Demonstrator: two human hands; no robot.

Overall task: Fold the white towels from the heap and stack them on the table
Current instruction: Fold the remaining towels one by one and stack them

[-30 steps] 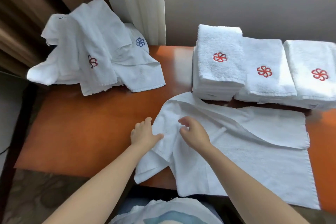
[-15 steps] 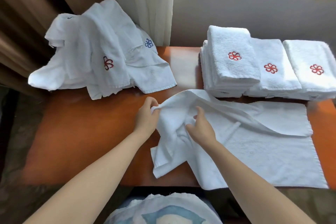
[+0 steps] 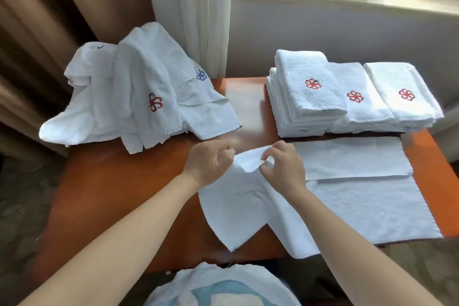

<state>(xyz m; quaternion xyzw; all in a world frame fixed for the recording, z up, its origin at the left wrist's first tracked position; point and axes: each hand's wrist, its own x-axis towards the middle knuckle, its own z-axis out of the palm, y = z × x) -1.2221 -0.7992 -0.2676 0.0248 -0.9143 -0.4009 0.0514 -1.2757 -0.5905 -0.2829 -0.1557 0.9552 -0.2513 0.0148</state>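
- Two grips, left hand (image 3: pixel 208 164) and right hand (image 3: pixel 283 166), each pinching the lifted corner of the towel (image 3: pixel 347 206).
- Loose heap (image 3: pixel 139 92) left of towel; folded stacks (image 3: pixel 347 97) behind it; desk (image 3: pixel 119 196) beneath.

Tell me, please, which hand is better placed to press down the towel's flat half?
Probably the right hand: it pinches the towel beside its flat half, which stretches rightward; the left hand grips the raised left end.

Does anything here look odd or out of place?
The heap shows one blue emblem, while every other emblem in view is red. The heap also hangs past the table's left edge.
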